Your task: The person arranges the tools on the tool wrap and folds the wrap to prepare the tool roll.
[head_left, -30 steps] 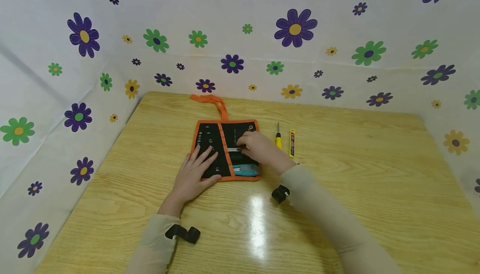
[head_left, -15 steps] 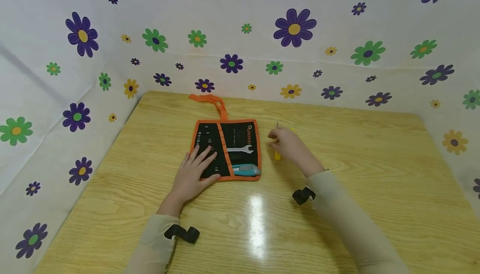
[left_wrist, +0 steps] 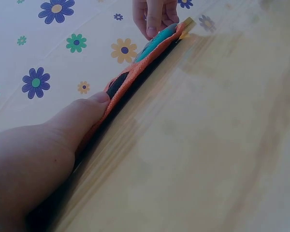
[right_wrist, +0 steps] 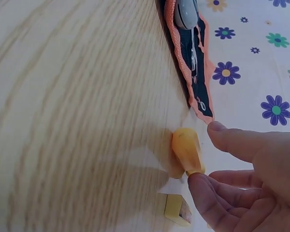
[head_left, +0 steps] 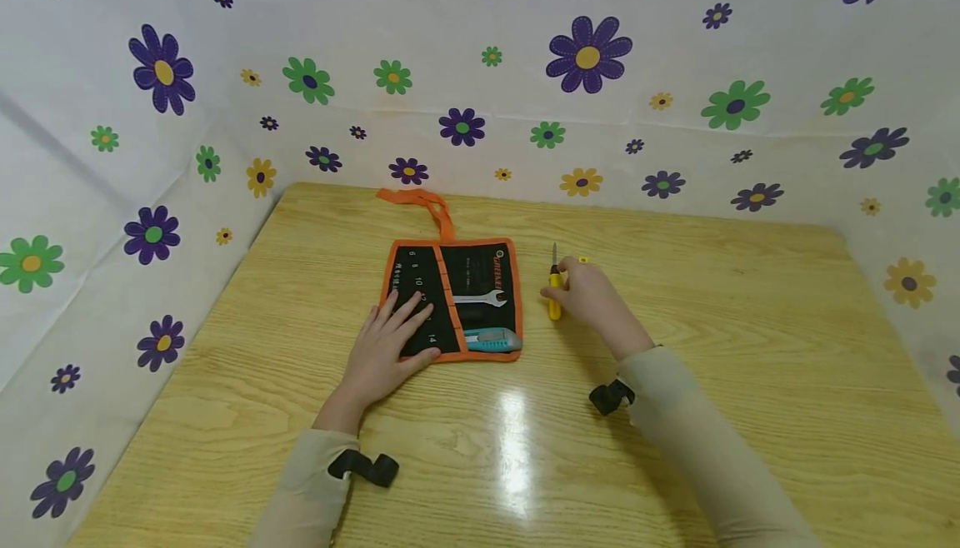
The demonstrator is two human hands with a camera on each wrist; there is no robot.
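Note:
A black tool pouch (head_left: 420, 273) with orange trim lies unfolded on the table. My left hand (head_left: 387, 352) rests on its numbered left side, fingers spread flat; in the left wrist view the thumb (left_wrist: 94, 104) lies at the edge. An open-end wrench (head_left: 482, 298) and a teal utility knife (head_left: 491, 340) sit in the pouch's pockets. To the right lies a yellow-handled screwdriver (head_left: 555, 306), its shaft pointing away from me. My right hand (head_left: 592, 298) is at its handle (right_wrist: 187, 150), thumb and fingers parted on either side. In the right wrist view the thumb stands apart from the handle.
A narrow yellow pack (right_wrist: 176, 208) lies just right of the screwdriver, mostly hidden by my right hand in the head view. An orange strap (head_left: 427, 200) trails from the pouch's far edge. Flowered cloth (head_left: 510, 73) stands behind the wooden table (head_left: 735, 323).
My right hand has let go of the wrench, left in the pouch pocket, and moved right to the screwdriver. Its thumb and fingers have spread around the handle. My left hand has stayed put.

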